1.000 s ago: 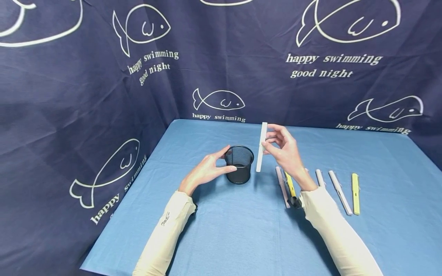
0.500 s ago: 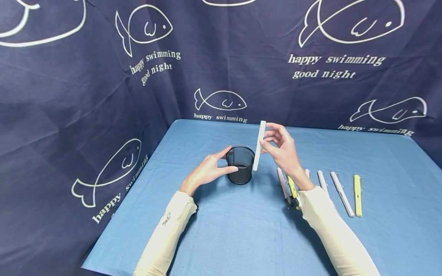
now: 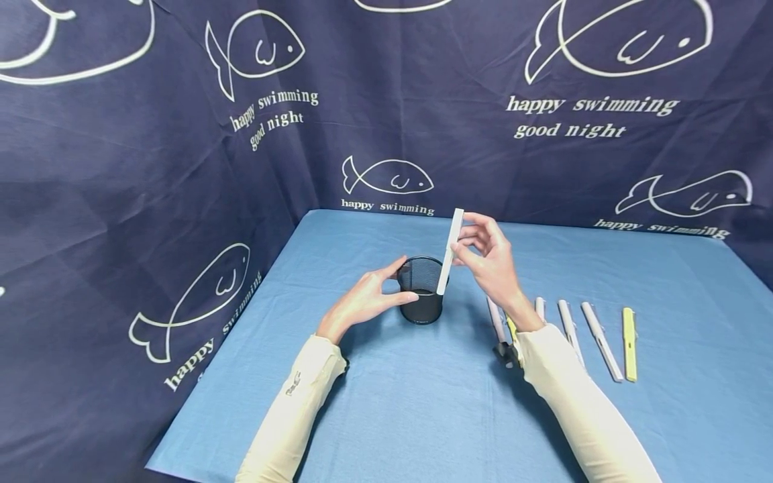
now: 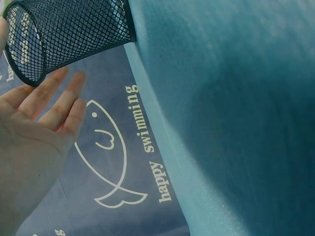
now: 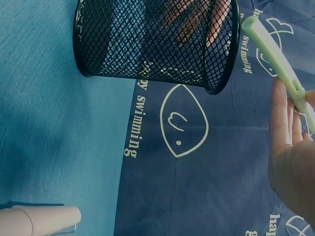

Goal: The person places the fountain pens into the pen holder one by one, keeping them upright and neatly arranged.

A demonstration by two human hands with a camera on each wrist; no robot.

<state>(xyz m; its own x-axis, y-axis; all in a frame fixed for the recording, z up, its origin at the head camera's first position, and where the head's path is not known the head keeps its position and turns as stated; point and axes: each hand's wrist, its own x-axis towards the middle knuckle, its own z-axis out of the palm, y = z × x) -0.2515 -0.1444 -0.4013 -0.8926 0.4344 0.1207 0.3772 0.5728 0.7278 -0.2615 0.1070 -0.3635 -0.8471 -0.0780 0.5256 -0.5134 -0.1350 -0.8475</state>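
A black mesh pen holder (image 3: 421,310) stands upright on the blue cloth. My left hand (image 3: 361,300) holds it from the left near the rim, thumb across the front and index finger at the far side. In the left wrist view, the other fingers (image 4: 64,105) extend loosely by the mesh. My right hand (image 3: 492,265) pinches a pale green pen (image 5: 275,59), whitish in the head view, between thumb and fingers. The pen is nearly upright, leaning right at the top. Its lower end overlaps the holder's right rim in the head view, but appears just beyond the opening in the right wrist view.
Right of the holder lie several pens: a pink pen (image 3: 496,320), a yellow pen (image 3: 512,329) partly behind the right wrist, pale pens (image 3: 569,329), a lilac-white pen (image 3: 600,341) and a yellow-green pen (image 3: 630,343). A dark fish-print curtain (image 3: 386,121) hangs behind the table.
My right hand has moved left with the pen, from beside the holder to its right rim, and the pen tilts more. My left hand keeps its place on the holder.
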